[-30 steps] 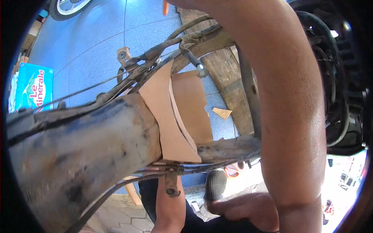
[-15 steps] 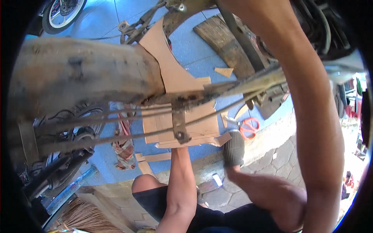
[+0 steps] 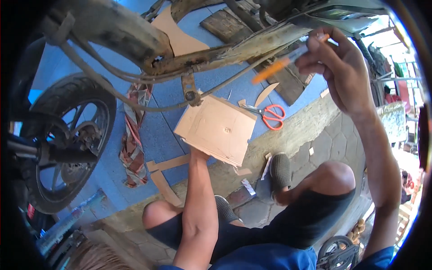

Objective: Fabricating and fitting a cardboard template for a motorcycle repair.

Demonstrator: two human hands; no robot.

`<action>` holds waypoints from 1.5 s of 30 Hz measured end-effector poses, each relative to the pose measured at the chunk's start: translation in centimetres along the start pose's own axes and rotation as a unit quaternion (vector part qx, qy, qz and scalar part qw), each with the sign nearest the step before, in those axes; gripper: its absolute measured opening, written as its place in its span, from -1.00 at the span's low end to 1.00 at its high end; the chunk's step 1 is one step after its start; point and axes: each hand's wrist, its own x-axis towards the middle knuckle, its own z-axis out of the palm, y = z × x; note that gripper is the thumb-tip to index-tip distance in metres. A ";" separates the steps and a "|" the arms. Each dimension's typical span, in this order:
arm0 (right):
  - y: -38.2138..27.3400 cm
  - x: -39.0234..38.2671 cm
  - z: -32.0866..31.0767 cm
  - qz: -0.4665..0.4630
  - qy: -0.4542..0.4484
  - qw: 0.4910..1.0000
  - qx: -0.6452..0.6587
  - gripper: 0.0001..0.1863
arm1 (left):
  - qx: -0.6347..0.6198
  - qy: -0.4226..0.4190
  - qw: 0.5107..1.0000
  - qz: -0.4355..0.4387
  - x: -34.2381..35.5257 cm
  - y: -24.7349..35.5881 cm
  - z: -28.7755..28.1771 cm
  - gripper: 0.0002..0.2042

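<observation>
My right hand [image 3: 335,72], raised at the upper right beside the rusty frame, is closed on an orange pen-like tool [image 3: 273,69], blurred by motion. My left hand [image 3: 199,154] grips a flat cardboard piece [image 3: 211,126] from below, its fingers mostly hidden under it. Pencil lines show on the cardboard. Above, a curved cardboard piece [image 3: 173,31] sits against the worn metal frame [image 3: 135,40] of a motorbike. A bracket [image 3: 189,83] hangs over the cardboard's top corner. Red-handled scissors [image 3: 273,121] lie on the blue tiles just right of the cardboard.
A wheel [image 3: 67,166] stands at the left. A crumpled cloth [image 3: 132,157], cardboard strips [image 3: 166,184] and a wooden board [image 3: 220,24] lie on the tiled floor [image 3: 166,119]. My legs [image 3: 333,177] are over a stone ledge [image 3: 283,139] and paving. Bristles [image 3: 96,256] show bottom left.
My view has shifted, showing more floor and wheel. My right hand has come down into view with the orange tool. The cardboard in my left hand now shows fully below the frame.
</observation>
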 end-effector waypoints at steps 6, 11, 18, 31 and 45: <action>8.7 -3.8 -1.7 0.107 -0.042 0.993 0.038 -0.71 | -0.089 0.200 0.972 0.090 -1.3 3.5 -2.5 -0.36; 20.3 -4.6 -0.5 0.093 0.013 0.993 -0.068 -0.75 | 0.431 0.402 0.709 0.387 -2.0 4.2 2.5 -0.61; 22.4 -3.0 2.0 0.040 -0.028 0.999 -0.023 -0.77 | 0.779 0.192 0.551 0.228 -0.5 -3.6 9.2 -0.22; 26.4 -0.7 6.7 -0.145 -0.147 0.961 -0.181 -0.85 | 0.866 0.008 0.496 0.060 -0.5 1.1 6.6 -0.04; 27.4 0.3 8.5 -0.126 -0.190 0.954 -0.195 -0.82 | 0.852 0.022 0.519 0.057 -0.6 1.2 6.4 -0.07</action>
